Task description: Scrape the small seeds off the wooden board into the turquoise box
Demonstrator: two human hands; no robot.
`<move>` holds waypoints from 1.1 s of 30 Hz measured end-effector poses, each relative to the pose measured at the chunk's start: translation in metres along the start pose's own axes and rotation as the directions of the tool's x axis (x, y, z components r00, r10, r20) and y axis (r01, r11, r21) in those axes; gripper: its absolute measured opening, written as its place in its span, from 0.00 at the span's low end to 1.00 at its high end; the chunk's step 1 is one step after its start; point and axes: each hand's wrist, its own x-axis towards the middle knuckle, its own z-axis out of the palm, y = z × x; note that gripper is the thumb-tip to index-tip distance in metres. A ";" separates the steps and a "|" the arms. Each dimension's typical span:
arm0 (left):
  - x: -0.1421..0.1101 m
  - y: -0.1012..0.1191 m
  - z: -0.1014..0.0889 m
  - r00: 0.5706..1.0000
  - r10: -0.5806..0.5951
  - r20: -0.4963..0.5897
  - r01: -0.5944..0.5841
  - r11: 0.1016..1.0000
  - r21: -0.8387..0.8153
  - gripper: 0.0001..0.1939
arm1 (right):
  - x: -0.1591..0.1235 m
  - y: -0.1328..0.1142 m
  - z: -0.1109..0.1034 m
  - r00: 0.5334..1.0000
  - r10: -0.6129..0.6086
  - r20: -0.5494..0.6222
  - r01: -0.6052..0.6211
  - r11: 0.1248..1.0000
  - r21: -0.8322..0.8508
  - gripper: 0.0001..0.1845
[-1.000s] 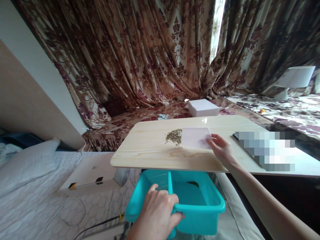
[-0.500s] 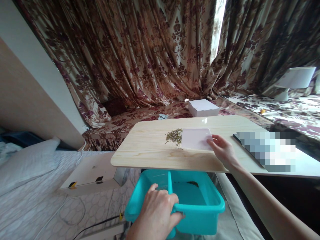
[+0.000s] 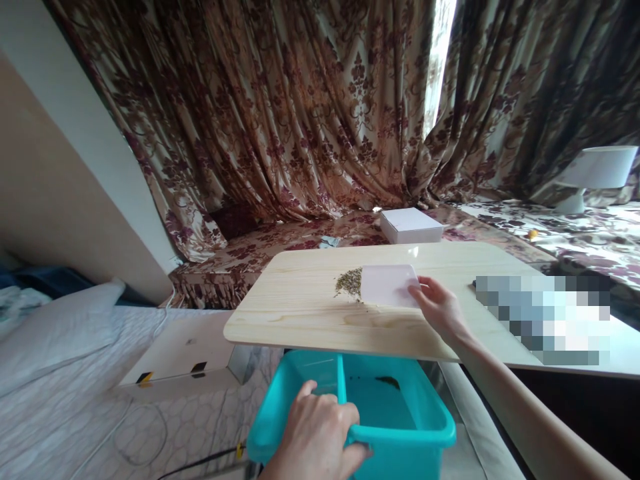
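Observation:
My left hand [image 3: 320, 427] grips the near rim of a turquoise two-part plastic bin [image 3: 400, 437], close to its divider. A little dark green matter [image 3: 388, 382] lies in the bin's right compartment. Over on the wooden tabletop [image 3: 295, 313], my right hand [image 3: 434, 303] is closed on the right edge of a flat, pale lilac sheet [image 3: 387, 285], which looks like a thin scraper or board. Its left edge touches a small heap of dry green-brown bits [image 3: 349, 283], with loose crumbs scattered around it. The bin sits below the table's near edge.
A blurred-out flat object [image 3: 545, 320] lies at the table's right end. Behind the table a white box [image 3: 411, 225] rests on a patterned surface, and a lamp [image 3: 595, 173] stands far right. Left, a flat white case [image 3: 185, 350] lies on the quilted bed, near a cable [image 3: 200, 461].
The pale sheet has shifted slightly left against the heap, which looks a bit more gathered. The left hand keeps its hold on the bin. The whole view has tilted slightly.

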 end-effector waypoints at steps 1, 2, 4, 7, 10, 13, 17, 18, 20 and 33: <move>0.000 0.000 0.000 1.000 -0.004 0.001 0.004 1.000 -0.002 0.07 | 0.000 0.000 0.000 1.000 0.000 0.007 0.000 1.000 -0.008 0.17; 0.001 -0.001 0.000 1.000 -0.005 0.002 0.005 1.000 -0.003 0.08 | -0.001 0.000 -0.001 1.000 -0.001 0.010 0.001 1.000 -0.014 0.16; 0.001 -0.001 -0.001 1.000 -0.007 0.008 0.007 1.000 -0.001 0.08 | -0.001 -0.002 -0.002 1.000 -0.006 0.002 0.006 1.000 -0.012 0.16; 0.001 -0.002 -0.001 1.000 -0.002 0.012 0.002 1.000 0.004 0.08 | -0.001 -0.006 -0.001 1.000 0.005 -0.017 -0.005 1.000 0.004 0.15; 0.000 -0.002 0.000 1.000 -0.001 0.007 0.001 1.000 0.004 0.08 | -0.002 -0.009 0.002 1.000 0.020 -0.004 -0.020 1.000 0.003 0.14; 0.000 -0.003 0.002 1.000 0.002 0.006 -0.002 1.000 -0.001 0.08 | -0.005 -0.009 0.002 0.999 0.024 0.022 -0.024 1.000 0.001 0.14; -0.001 -0.005 0.003 1.000 -0.003 -0.004 0.002 1.000 -0.020 0.07 | -0.009 -0.005 -0.004 1.000 0.020 0.008 -0.020 1.000 0.012 0.16; -0.001 -0.005 0.003 1.000 -0.007 0.001 0.007 1.000 -0.023 0.08 | -0.010 -0.004 -0.006 1.000 0.020 -0.007 -0.020 1.000 0.010 0.16; -0.001 -0.005 0.002 1.000 -0.018 0.014 0.019 1.000 -0.021 0.08 | -0.011 -0.003 -0.011 0.999 0.022 -0.034 -0.022 1.000 -0.002 0.16; -0.002 -0.006 0.005 1.000 -0.019 0.018 0.019 1.000 -0.003 0.10 | -0.018 -0.006 -0.014 0.997 0.065 -0.028 -0.066 0.998 -0.018 0.18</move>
